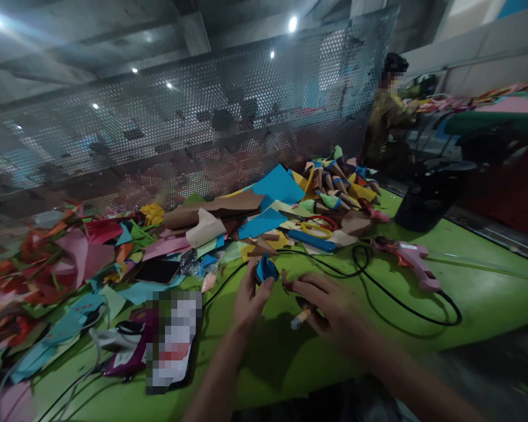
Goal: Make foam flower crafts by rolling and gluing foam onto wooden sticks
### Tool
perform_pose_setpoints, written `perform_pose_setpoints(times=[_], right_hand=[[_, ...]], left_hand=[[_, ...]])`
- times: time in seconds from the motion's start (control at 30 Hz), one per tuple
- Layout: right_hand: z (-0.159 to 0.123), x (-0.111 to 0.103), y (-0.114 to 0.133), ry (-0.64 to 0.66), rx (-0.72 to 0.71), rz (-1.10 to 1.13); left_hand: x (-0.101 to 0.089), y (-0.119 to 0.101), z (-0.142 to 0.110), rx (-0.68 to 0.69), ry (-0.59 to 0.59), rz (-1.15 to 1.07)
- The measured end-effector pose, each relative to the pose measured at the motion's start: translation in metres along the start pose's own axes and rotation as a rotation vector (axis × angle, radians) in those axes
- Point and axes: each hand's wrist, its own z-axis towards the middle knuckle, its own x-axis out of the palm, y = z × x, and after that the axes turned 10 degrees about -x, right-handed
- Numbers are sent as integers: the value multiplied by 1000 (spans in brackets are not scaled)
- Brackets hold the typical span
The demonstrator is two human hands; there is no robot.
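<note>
My left hand (249, 302) is closed around a small curled piece of blue paper (266, 268) with dark layers, held upright above the green table. Just to its right, my right hand (332, 302) has its fingers bent and is slightly blurred. A short tan stick with a pale blue-grey end (300, 319) sticks out below its fingers; its exact kind is unclear. By the right fingertips is a small brown scrap (284, 277), and I cannot tell whether it is pinched. A pink glue gun (416, 264) lies on the table to the right.
Coloured paper scraps (83, 252) heap up at left. Paper cones (334, 181), blue sheets (279, 184), scissors (319, 227) and a blue-handled cutter (311, 240) lie behind. A phone (176, 340), black cable (369, 275) and black bucket (426, 196) surround my hands. A person (387, 117) works beyond.
</note>
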Motion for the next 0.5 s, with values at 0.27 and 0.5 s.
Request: perform_pose_setpoints(times=[0.27, 0.5], right_hand=[[-1, 1, -27, 389, -16, -166], [-9, -2, -28, 392, -11, -146]], left_hand=[[-1, -1, -1, -2, 7, -7], [-1, 0, 0, -15, 2, -14]])
